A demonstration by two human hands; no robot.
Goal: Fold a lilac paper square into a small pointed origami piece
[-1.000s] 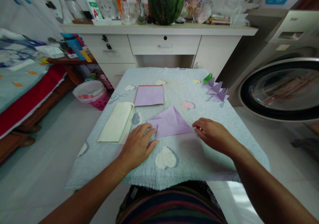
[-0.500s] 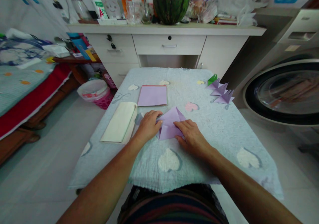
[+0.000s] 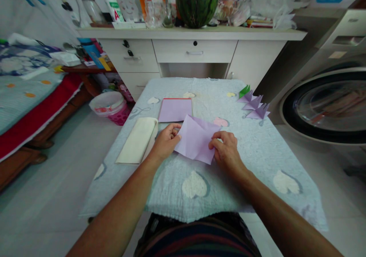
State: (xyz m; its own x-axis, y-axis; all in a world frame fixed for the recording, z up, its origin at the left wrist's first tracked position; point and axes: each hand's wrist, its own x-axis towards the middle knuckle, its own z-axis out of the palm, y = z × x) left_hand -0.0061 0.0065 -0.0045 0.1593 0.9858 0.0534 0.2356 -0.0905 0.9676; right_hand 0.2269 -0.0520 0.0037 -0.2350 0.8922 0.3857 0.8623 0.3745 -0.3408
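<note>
A sheet of purple origami paper [image 3: 197, 139], creased and opened nearly flat, is held tilted just above the cloth-covered table. My left hand [image 3: 166, 140] pinches its left edge between thumb and fingers. At the right edge, my right hand [image 3: 225, 146] grips the paper with thumb and forefinger. Behind it lies a stack of purple paper [image 3: 175, 110] with a red strip along its far edge. To the left of my left hand rests a cream folded paper packet [image 3: 137, 140]. Several folded purple paper pieces [image 3: 257, 107] stand at the table's far right, with a green folded piece [image 3: 244, 91] beside them.
The table wears a pale blue cloth with heart prints [image 3: 194, 184]. A white cabinet [image 3: 196, 51] stands behind, topped by a cut watermelon [image 3: 197, 9], jars and bags. A washing machine [image 3: 331, 100] is at right; a bin [image 3: 111, 106] and bed [image 3: 31, 104] are at left.
The purple paper has gone from a partly folded shape to a spread-out square, turned and lifted a little. Both hands have shifted to grip its opposite edges.
</note>
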